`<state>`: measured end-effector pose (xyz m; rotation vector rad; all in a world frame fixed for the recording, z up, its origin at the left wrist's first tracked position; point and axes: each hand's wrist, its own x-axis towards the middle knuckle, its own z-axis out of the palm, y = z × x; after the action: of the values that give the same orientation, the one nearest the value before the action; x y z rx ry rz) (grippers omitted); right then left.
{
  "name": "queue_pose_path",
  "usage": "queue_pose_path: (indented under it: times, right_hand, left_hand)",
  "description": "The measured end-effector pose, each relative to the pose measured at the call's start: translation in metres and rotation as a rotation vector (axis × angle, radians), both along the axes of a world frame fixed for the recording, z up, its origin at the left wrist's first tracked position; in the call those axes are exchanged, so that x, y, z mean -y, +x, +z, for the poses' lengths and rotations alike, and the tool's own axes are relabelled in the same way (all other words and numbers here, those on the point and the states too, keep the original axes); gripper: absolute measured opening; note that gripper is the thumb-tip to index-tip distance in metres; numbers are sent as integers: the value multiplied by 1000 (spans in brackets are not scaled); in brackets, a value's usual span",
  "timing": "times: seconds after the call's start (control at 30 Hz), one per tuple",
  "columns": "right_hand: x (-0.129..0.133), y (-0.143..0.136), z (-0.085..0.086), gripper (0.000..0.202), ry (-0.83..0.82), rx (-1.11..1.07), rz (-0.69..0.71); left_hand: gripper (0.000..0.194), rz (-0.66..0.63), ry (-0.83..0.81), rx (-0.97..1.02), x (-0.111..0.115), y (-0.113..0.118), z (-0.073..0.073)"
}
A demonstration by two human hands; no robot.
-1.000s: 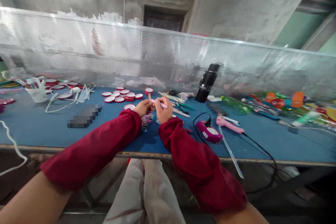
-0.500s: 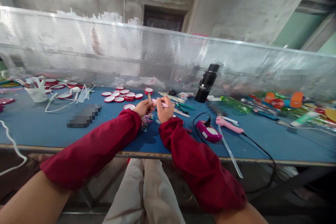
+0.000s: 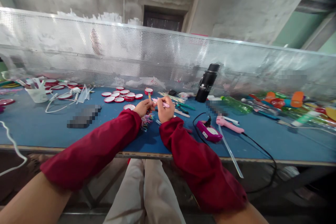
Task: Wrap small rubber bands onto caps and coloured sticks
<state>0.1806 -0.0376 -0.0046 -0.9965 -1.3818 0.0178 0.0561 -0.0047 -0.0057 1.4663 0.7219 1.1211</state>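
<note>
My left hand [image 3: 143, 108] is closed, pinching a small flat yellowish strip [image 3: 149, 96] that stands up above its fingertips. My right hand [image 3: 166, 111] is closed around a pink pen-like tool [image 3: 165, 104], whose tip points toward the left fingertips. The two hands are close together above the table; fingers hide the spot where tip and strip come near each other. Just below them lies a tangle of thin multicoloured cords [image 3: 147, 121]. Several round red-rimmed discs with white faces [image 3: 124, 94] are spread behind and left of my left hand.
On the blue table [image 3: 110, 136], a dark phone-like slab [image 3: 84, 116] and a white cup of tools [image 3: 37, 94] are at left. Right of my hands are green-handled pliers [image 3: 185, 107], a purple box [image 3: 209, 132], a pink glue gun [image 3: 229, 125] and a black bottle [image 3: 208, 83].
Almost nothing differs. The pink tool and my right fingers have shifted very slightly; my left hand and the strip stay in place.
</note>
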Motion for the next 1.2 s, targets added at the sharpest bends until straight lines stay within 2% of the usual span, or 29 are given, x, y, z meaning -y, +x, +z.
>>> queue_pose_path:
  times: [0.1, 0.3, 0.5, 0.67, 0.87, 1.07, 1.2]
  right_hand:
    - [1, -1, 0, 23, -6, 28, 29]
    - [-2, 1, -1, 23, -5, 9, -23]
    - [0, 0, -1, 22, -10, 37, 28]
    - [0, 1, 0, 22, 3, 3, 6]
    - [2, -1, 0, 22, -3, 15, 72]
    - [-1, 1, -1, 23, 0, 14, -12]
    - [0, 1, 0, 23, 14, 4, 3]
  left_hand:
    - [26, -18, 7, 4, 0, 0, 0]
    - [23, 4, -9, -19, -2, 0, -1]
    - [21, -7, -4, -3, -2, 0, -2]
    - [21, 0, -10, -18, -1, -1, -1]
    - [24, -14, 2, -22, 0, -1, 1]
    - [22, 6, -3, -29, 1, 0, 1]
    - [21, 15, -9, -22, -1, -1, 0]
